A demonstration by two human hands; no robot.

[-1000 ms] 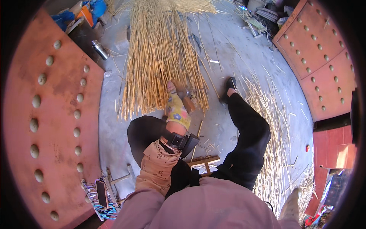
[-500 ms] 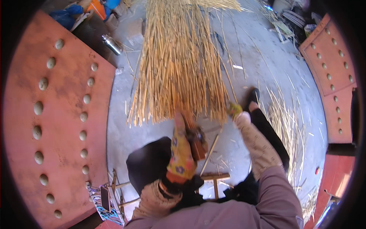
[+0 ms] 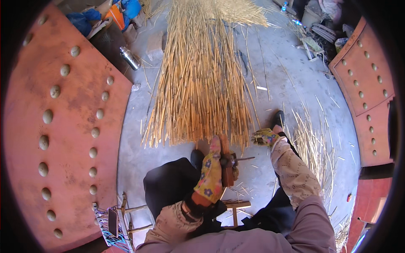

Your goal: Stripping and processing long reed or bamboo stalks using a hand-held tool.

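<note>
the left hand [image 3: 213, 170] clasps a wooden tool [image 3: 228, 176], the right hand [image 3: 265, 137] hangs half-curled, contents unclear, by stalks [image 3: 200, 97] on the floor [image 3: 134, 173], seemingly light, stiff, brittle, best gripped at their near ends.

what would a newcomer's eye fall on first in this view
Probably the large spread of straw-coloured stalks, fanning down the upper middle of the picture. Next come the two studded reddish panels, the big left panel and the right panel toward the far edge. Below the middle, the floral-gloved left hand holds a brown block-like tool near the stalks' lower ends.
</note>
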